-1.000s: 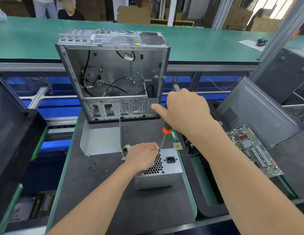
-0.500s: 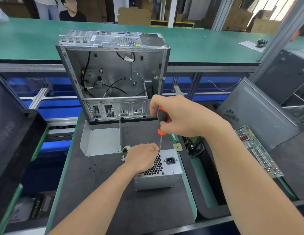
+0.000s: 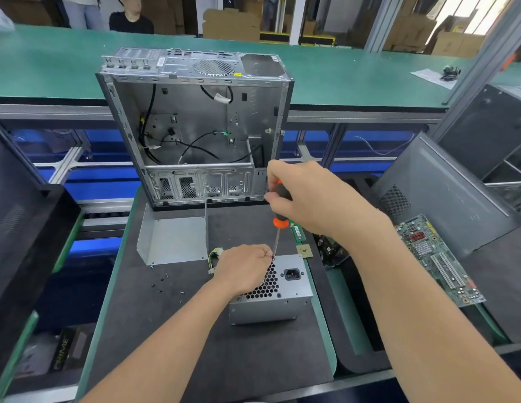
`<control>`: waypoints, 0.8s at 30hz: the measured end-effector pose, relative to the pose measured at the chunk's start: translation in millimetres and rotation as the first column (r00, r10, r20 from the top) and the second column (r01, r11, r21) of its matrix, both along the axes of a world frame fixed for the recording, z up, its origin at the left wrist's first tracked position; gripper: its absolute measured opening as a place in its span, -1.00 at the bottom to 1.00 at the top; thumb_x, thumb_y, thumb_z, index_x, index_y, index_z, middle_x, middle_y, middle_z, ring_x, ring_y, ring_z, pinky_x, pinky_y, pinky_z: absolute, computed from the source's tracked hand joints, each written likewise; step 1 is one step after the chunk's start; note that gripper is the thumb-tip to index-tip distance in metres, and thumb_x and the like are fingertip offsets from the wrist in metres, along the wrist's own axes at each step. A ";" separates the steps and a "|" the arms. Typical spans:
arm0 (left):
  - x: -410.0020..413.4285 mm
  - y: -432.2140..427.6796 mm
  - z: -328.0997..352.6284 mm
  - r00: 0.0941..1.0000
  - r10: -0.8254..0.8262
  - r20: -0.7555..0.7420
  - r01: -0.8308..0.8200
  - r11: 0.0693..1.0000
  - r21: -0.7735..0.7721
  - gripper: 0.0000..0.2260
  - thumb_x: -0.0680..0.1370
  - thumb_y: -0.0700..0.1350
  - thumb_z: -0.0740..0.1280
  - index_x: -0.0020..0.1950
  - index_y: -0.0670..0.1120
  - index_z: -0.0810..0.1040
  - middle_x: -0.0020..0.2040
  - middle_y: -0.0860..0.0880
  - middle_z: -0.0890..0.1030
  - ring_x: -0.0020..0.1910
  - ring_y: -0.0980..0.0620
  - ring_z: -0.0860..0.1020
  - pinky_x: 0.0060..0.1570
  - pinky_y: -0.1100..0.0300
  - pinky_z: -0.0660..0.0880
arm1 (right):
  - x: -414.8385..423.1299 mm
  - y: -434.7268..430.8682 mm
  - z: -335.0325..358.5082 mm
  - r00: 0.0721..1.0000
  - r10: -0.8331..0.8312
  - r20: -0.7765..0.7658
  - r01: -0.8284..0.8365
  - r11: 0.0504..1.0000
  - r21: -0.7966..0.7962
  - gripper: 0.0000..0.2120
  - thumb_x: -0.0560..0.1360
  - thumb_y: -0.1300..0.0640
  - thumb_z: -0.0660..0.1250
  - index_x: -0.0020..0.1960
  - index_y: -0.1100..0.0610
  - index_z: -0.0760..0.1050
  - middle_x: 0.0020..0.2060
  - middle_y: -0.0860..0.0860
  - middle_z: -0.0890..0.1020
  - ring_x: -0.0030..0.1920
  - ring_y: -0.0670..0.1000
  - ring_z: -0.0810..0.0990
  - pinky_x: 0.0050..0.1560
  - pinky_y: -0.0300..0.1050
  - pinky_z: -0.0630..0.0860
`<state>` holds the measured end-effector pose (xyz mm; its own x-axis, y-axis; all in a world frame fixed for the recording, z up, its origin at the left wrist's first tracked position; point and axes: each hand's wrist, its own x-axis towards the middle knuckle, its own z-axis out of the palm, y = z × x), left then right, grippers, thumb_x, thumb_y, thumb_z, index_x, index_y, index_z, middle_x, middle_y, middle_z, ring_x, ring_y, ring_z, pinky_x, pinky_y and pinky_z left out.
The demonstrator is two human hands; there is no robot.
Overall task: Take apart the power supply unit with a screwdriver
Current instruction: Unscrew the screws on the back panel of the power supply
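Grips orange-and-black screwdriver (image 3: pixel 280 209) in right hand (image 3: pixel 313 200), tip at far top edge of boxy silver metal power supply unit (image 3: pixel 294 289) on dark mat (image 3: pixel 166 330); clasps it with curled left hand (image 3: pixel 244 271). "PRIME" on black box (image 3: pixel 64 354).

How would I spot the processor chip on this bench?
Find the open computer case on the dark mat. Before it lies the silver power supply unit; off its far right corner sits the processor chip, small, square, tan, unlike the long green memory stick beside it.
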<state>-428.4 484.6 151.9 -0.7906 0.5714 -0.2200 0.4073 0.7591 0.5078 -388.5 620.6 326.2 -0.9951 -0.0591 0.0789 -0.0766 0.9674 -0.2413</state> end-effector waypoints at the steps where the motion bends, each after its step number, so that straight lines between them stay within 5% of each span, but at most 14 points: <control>1: -0.2 0.1 -0.4 1.000 0.003 0.006 -0.003 1.000 -0.002 -0.65 0.70 -0.03 0.09 -0.30 0.11 0.30 -0.25 0.05 0.50 -0.11 -0.05 0.45 -0.12 0.04 0.26 | 1.3 2.4 2.3 0.998 0.050 0.033 -0.048 0.998 -0.041 -0.94 0.65 0.05 0.27 0.03 0.00 0.40 -0.21 -0.03 0.57 -0.24 -0.04 0.57 -0.24 -0.04 0.47; 4: -0.1 0.3 -0.7 1.000 0.003 0.005 -0.003 1.000 -0.011 -0.65 0.70 -0.03 0.09 -0.30 0.09 0.30 -0.33 0.11 0.41 -0.10 -0.06 0.44 -0.12 0.04 0.25 | 2.3 6.7 7.6 0.981 0.159 0.108 -0.153 0.986 -0.066 -0.80 0.56 0.20 0.32 0.07 -0.05 0.37 -0.15 -0.08 0.50 -0.06 -0.03 0.47 -0.21 -0.12 0.34; 7: 1.7 -0.6 1.4 1.000 0.001 0.004 -0.001 1.000 -0.006 -0.65 0.71 -0.04 0.09 -0.30 0.07 0.28 -0.30 0.05 0.48 -0.08 -0.11 0.49 -0.13 0.04 0.25 | 3.2 3.2 5.7 0.983 0.153 0.103 -0.142 0.983 -0.113 -0.67 0.45 0.24 0.36 0.09 -0.04 0.34 -0.22 -0.06 0.51 -0.11 -0.01 0.46 -0.26 -0.06 0.39; 10: 2.9 -0.7 4.3 1.000 -0.005 0.006 0.005 1.000 -0.008 -0.65 0.71 -0.04 0.08 -0.29 0.09 0.27 -0.21 -0.01 0.57 0.02 -0.14 0.57 -0.13 0.05 0.25 | 2.2 -3.7 -2.7 0.991 0.019 -0.132 -0.002 0.991 0.131 -0.77 0.49 -0.05 0.32 -0.06 0.01 0.31 -0.35 -0.01 0.47 -0.30 0.09 0.46 -0.37 -0.05 0.40; 12: 3.6 0.0 6.2 1.000 -0.013 -0.012 0.013 1.000 -0.014 -0.65 0.71 -0.04 0.08 -0.29 0.11 0.27 -0.06 -0.05 0.66 0.04 -0.14 0.58 -0.13 0.05 0.27 | -0.7 -7.5 -3.7 0.964 -0.098 -0.249 0.174 0.938 0.302 -0.53 0.57 -0.29 0.22 -0.26 0.05 0.25 -0.42 0.00 0.37 -0.43 0.05 0.34 -0.42 -0.12 0.19; 15: 4.0 -0.2 6.7 1.000 -0.019 -0.025 0.019 1.000 -0.013 -0.64 0.71 -0.05 0.08 -0.30 0.12 0.27 0.03 -0.08 0.69 0.05 -0.15 0.58 -0.14 0.05 0.28 | -6.2 -10.2 -4.0 0.952 -0.132 -0.278 0.231 0.901 0.366 -0.47 0.62 -0.29 0.19 -0.32 0.07 0.26 -0.44 0.00 0.32 -0.44 0.07 0.29 -0.43 -0.13 0.09; 20: 3.5 -1.0 7.0 1.000 -0.009 -0.012 0.009 1.000 -0.010 -0.64 0.71 -0.05 0.09 -0.30 0.11 0.29 -0.10 -0.03 0.61 -0.03 -0.13 0.52 -0.13 0.05 0.29 | -8.2 2.8 -0.3 0.996 0.080 -0.045 -0.078 0.996 0.036 -0.88 0.62 -0.01 0.29 -0.06 -0.03 0.41 -0.28 -0.06 0.59 -0.22 0.01 0.56 -0.27 -0.01 0.49; 24: 3.6 -0.4 7.8 1.000 0.002 0.000 -0.002 1.000 -0.002 -0.65 0.70 -0.05 0.10 -0.30 0.11 0.30 -0.04 -0.06 0.66 0.05 -0.16 0.57 -0.10 0.04 0.31 | -2.6 13.3 8.0 0.983 0.170 0.072 -0.160 0.980 -0.122 -0.83 0.54 0.13 0.35 0.04 -0.04 0.39 -0.30 -0.14 0.63 -0.22 -0.15 0.54 -0.34 -0.25 0.43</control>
